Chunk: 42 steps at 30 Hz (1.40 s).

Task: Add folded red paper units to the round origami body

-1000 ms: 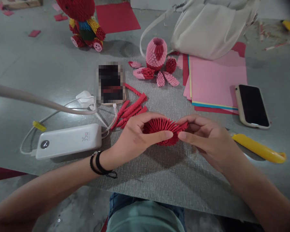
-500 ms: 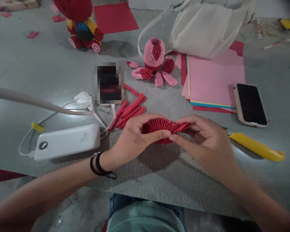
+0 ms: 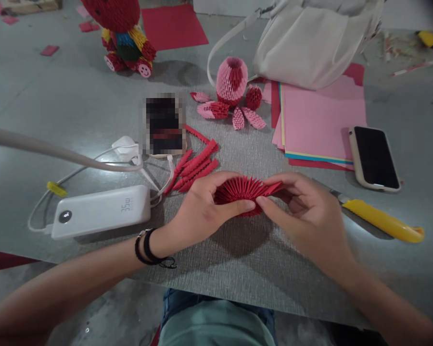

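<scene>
A round ring of folded red paper pieces is held just above the table, its pleats fanning outward. My left hand grips its left side, thumb across the near edge and fingers behind. At the right edge my right hand pinches the ring between thumb and fingers, by a piece that sticks out. Beyond my left hand lie several strips of nested red paper pieces. A yellow-handled utility knife rests to the right of my right hand.
A white power bank with cables lies left, near a blurred-out phone. Further back stand a pink and red paper body with loose parts and a red paper figure. Coloured sheets, another phone and a white bag are right.
Both hands keep hold of the red paper ring, and my right thumb has shifted slightly along its edge. The whole view has moved very slightly; the other things lie as before.
</scene>
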### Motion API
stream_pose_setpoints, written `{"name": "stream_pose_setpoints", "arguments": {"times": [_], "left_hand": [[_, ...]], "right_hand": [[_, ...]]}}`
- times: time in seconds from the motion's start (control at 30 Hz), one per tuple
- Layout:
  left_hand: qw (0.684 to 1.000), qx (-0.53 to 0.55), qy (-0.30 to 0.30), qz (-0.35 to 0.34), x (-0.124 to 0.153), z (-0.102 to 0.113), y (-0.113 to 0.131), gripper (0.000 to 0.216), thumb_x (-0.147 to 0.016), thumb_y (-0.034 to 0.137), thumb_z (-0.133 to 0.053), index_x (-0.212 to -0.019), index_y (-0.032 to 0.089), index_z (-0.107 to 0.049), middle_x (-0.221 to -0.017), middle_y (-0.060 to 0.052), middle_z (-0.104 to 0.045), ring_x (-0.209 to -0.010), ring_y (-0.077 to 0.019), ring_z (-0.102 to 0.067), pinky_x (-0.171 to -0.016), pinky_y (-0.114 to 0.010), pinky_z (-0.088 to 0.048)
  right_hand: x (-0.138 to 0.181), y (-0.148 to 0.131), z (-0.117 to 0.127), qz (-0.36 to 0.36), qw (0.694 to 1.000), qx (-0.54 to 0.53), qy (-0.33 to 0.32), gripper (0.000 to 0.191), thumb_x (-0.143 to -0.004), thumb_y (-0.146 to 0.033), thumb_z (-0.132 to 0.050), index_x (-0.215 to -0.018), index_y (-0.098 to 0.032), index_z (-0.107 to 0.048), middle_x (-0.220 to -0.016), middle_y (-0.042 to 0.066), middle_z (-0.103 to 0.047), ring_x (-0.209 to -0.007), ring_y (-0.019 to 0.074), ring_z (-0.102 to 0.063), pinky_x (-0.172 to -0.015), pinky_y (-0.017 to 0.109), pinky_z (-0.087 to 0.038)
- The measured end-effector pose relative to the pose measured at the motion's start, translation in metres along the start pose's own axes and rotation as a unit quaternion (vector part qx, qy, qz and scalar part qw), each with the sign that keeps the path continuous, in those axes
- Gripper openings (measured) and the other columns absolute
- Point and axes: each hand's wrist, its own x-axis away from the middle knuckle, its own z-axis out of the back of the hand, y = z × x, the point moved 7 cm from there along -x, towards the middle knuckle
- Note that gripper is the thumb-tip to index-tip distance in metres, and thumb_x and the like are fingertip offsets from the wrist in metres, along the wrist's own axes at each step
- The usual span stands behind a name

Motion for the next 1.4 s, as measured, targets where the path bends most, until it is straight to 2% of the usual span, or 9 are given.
{"name": "stream_pose_setpoints", "arguments": {"times": [0.13, 0.27, 0.43, 0.6, 0.73, 0.83, 0.97, 1.23, 1.4], "left_hand": [[1.0, 0.001, 0.001, 0.004, 0.0, 0.0, -0.001, 0.034, -0.077, 0.027, -0.087, -0.105, 0.014, -0.075, -0.098, -0.007, -0.078, -0.089, -0.0208, -0.071, -0.08, -0.032, -0.057], [1.0, 0.027, 0.011, -0.001, 0.0, 0.003, 0.001, 0.034, -0.075, 0.027, -0.088, -0.104, 0.016, -0.074, -0.099, -0.005, -0.078, -0.089, -0.0192, -0.071, -0.08, -0.03, -0.056], [1.0, 0.008, 0.013, 0.012, 0.001, 0.004, 0.002, 0.035, -0.069, 0.023, -0.091, -0.1, 0.016, -0.074, -0.092, -0.004, -0.076, -0.082, -0.0173, -0.067, -0.072, -0.027, -0.054], [1.0, -0.016, 0.019, 0.015, 0.001, 0.005, 0.003, 0.029, -0.071, 0.024, -0.088, -0.095, 0.016, -0.073, -0.088, -0.003, -0.074, -0.077, -0.0158, -0.064, -0.066, -0.026, -0.051], [0.999, 0.03, 0.02, 0.035, 0.001, 0.005, -0.005, 0.033, -0.071, 0.026, -0.09, -0.098, 0.017, -0.073, -0.091, -0.003, -0.075, -0.079, -0.016, -0.067, -0.071, -0.028, -0.053], [0.994, 0.091, 0.027, 0.048, 0.0, 0.005, -0.012, 0.038, -0.07, 0.029, -0.093, -0.101, 0.02, -0.075, -0.095, -0.003, -0.077, -0.084, -0.0172, -0.069, -0.079, -0.03, -0.057], [0.984, 0.16, 0.027, 0.069, -0.001, 0.003, -0.018, 0.04, -0.067, 0.026, -0.095, -0.101, 0.021, -0.075, -0.092, -0.001, -0.076, -0.081, -0.0156, -0.069, -0.079, -0.03, -0.058], [0.977, 0.201, 0.035, 0.06, -0.001, 0.002, -0.015, 0.041, -0.062, 0.019, -0.096, -0.098, 0.02, -0.075, -0.089, 0.0, -0.077, -0.077, -0.0134, -0.069, -0.072, -0.025, -0.059], [0.984, 0.17, 0.026, 0.053, 0.0, 0.003, -0.015, 0.042, -0.065, 0.021, -0.096, -0.101, 0.021, -0.075, -0.087, 0.0, -0.075, -0.076, -0.014, -0.068, -0.068, -0.025, -0.057]], "right_hand": [[0.0, 0.0, 0.001, -0.005, 1.0, 0.025, -0.003, 0.017, -0.086, -0.019, -0.079, -0.101, -0.025, -0.071, -0.098, 0.002, -0.075, -0.091, 0.0185, -0.071, -0.084, 0.033, -0.059], [-0.002, -0.001, 0.003, -0.004, 1.0, 0.006, -0.015, 0.017, -0.088, -0.023, -0.079, -0.103, -0.026, -0.072, -0.101, 0.003, -0.076, -0.093, 0.0203, -0.071, -0.087, 0.037, -0.06], [-0.002, -0.003, 0.002, 0.007, 1.0, 0.012, -0.017, 0.016, -0.087, -0.02, -0.078, -0.101, -0.026, -0.074, -0.097, 0.002, -0.076, -0.089, 0.0181, -0.071, -0.084, 0.033, -0.059], [0.001, -0.004, 0.002, -0.006, 1.0, 0.013, -0.021, 0.015, -0.086, -0.021, -0.08, -0.099, -0.025, -0.075, -0.095, 0.002, -0.076, -0.087, 0.0177, -0.071, -0.08, 0.031, -0.059], [-0.006, 0.005, 0.009, -0.045, 0.997, -0.051, -0.023, 0.013, -0.086, -0.026, -0.082, -0.097, -0.027, -0.075, -0.092, 0.002, -0.076, -0.085, 0.0187, -0.073, -0.078, 0.032, -0.062], [-0.013, 0.017, 0.013, -0.099, 0.988, -0.119, -0.024, 0.023, -0.081, -0.032, -0.087, -0.099, -0.028, -0.073, -0.09, 0.001, -0.077, -0.083, 0.0193, -0.074, -0.072, 0.031, -0.062], [-0.019, 0.023, 0.012, -0.143, 0.971, -0.187, -0.041, 0.027, -0.075, -0.034, -0.09, -0.094, -0.026, -0.073, -0.088, 0.001, -0.078, -0.08, 0.0168, -0.074, -0.075, 0.03, -0.062], [-0.017, 0.02, 0.001, -0.172, 0.959, -0.197, -0.111, 0.03, -0.07, -0.043, -0.091, -0.089, -0.027, -0.075, -0.085, 0.002, -0.078, -0.077, 0.0186, -0.074, -0.075, 0.034, -0.063], [-0.016, 0.021, 0.001, -0.173, 0.958, -0.2, -0.114, 0.026, -0.072, -0.04, -0.091, -0.09, -0.027, -0.076, -0.086, 0.001, -0.079, -0.076, 0.0169, -0.074, -0.074, 0.031, -0.063]]}}
